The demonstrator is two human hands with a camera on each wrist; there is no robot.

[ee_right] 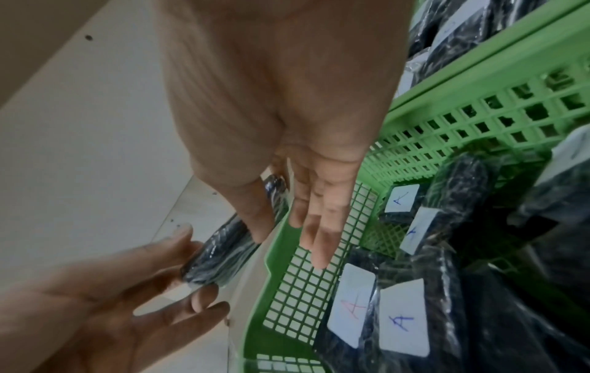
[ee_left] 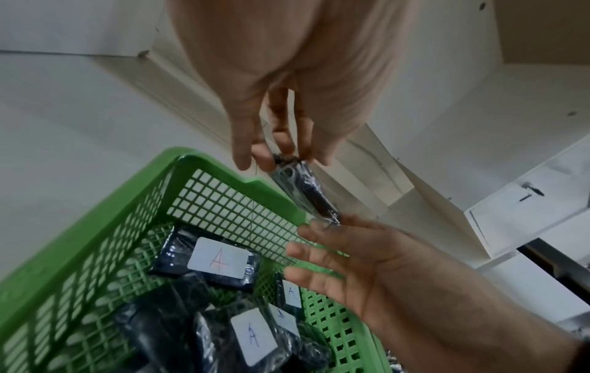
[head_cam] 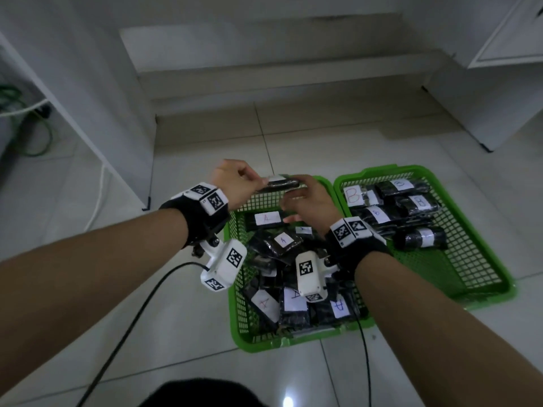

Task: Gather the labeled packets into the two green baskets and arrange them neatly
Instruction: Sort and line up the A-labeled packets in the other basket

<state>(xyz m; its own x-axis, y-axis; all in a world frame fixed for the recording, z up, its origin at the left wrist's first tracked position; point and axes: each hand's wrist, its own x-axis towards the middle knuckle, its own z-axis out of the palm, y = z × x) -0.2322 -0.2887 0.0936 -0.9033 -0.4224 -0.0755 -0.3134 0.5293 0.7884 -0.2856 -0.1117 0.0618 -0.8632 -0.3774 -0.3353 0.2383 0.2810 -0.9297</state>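
Observation:
A black packet (head_cam: 279,185) with a white label hangs above the far rim of the left green basket (head_cam: 264,345). My left hand (head_cam: 258,182) pinches its left end, seen close in the left wrist view (ee_left: 274,159). My right hand (head_cam: 293,192) holds the other end between thumb and forefinger, its other fingers (ee_right: 316,252) straight. The packet (ee_right: 223,252) runs between both hands. Several packets marked A (head_cam: 283,239) lie jumbled in the left basket (ee_left: 223,166). Packets marked B (head_cam: 420,202) lie in rows in the right green basket (head_cam: 499,271).
Both baskets sit side by side on a pale tiled floor. A white cabinet leg (head_cam: 147,198) stands to the left, a low step (head_cam: 264,92) behind, another white cabinet (head_cam: 484,118) at the right. Black cables (head_cam: 132,318) trail from my wrists.

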